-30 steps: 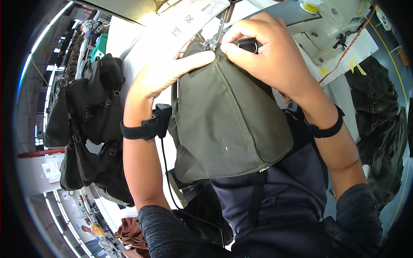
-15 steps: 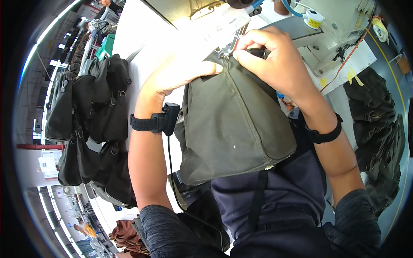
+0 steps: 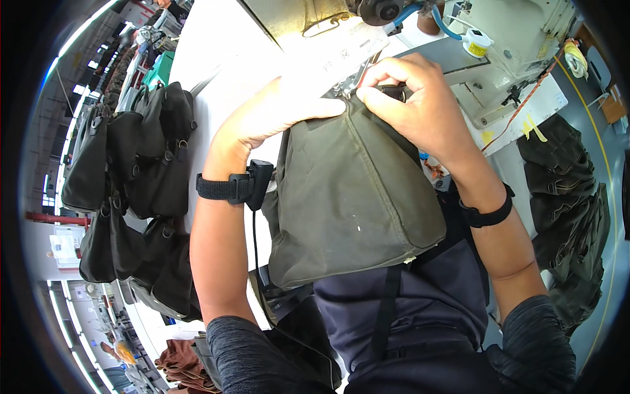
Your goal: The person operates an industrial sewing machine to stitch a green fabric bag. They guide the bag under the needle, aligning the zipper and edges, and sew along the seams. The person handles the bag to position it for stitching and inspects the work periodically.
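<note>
A dark olive fabric bag hangs toward my lap, its top edge at the foot of a sewing machine. A raised seam runs down its front. My left hand grips the top edge on the left, thumb lying on the fabric and the fingers mostly hidden; glare washes out part of it. On the other side of the machine foot, my right hand is closed on the same edge, with thumb and forefinger pinched close to the foot. The needle itself is too small to make out.
Several black bags are piled on the left. More dark olive bags lie in a stack at the right. A reddish-brown fabric heap sits at lower left. Blue air hoses run by the machine, and a cable hangs from my left wristband.
The machine and the hands' end of the bag appear slightly lower in the picture. My left thumb has shifted a little along the bag's edge; both hands keep their hold.
</note>
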`<state>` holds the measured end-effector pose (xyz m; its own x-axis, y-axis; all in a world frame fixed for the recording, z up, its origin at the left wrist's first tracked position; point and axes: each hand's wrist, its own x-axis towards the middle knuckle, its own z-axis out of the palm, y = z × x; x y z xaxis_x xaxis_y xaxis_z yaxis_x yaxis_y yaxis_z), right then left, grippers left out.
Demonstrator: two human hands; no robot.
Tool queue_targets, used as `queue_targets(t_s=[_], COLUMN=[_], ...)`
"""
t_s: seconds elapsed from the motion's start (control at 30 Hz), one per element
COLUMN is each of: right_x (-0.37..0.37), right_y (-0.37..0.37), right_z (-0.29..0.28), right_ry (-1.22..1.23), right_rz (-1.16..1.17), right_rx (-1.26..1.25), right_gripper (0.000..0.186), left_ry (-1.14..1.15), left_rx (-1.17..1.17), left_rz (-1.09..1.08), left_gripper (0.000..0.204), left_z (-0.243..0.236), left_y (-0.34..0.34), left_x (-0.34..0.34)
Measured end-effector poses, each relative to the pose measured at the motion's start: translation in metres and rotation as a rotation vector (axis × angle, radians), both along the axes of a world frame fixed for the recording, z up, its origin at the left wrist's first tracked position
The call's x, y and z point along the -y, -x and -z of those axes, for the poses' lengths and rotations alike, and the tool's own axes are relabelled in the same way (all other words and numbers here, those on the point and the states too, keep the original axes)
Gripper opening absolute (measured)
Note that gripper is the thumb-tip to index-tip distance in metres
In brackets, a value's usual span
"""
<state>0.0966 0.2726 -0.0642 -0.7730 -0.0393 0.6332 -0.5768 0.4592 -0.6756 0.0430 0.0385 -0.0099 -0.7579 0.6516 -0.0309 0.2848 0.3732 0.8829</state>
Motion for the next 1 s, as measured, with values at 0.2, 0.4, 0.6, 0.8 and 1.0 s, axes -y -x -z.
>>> queue_targets(t_s=[0.2,0.4,0.6,0.8,1.0], right_x=[0.000,0.000,0.000,0.000,0.001], right_y=[-0.001,0.001,0.000,0.000,-0.002], right_z=[-0.003,0.000,-0.001,0.000,0.003], right_ry=[-0.013,-0.004,0.008,0.008,-0.033], right_rz=[-0.019,0.008,-0.001,-0.007,0.036], right_rx=[0.030,0.029,0.029,0.038,-0.102], right_gripper=[0.007,0.008,0.008,0.008,0.006], left_ry=[0.047,0.055,0.123,0.101,0.349], left_rx=[0.056,0.054,-0.006,-0.280,-1.323], left_rz=[-0.022,-0.028,-0.024,-0.208,-0.003], left_gripper=[0.030,0.027,0.026,0.024,0.029], left_z=[0.004,0.008,0.010,0.002,-0.007], left_y=[0.008,0.010,0.011,-0.021,-0.038], left_x=[0.004,0.004,0.015,0.009,0.011])
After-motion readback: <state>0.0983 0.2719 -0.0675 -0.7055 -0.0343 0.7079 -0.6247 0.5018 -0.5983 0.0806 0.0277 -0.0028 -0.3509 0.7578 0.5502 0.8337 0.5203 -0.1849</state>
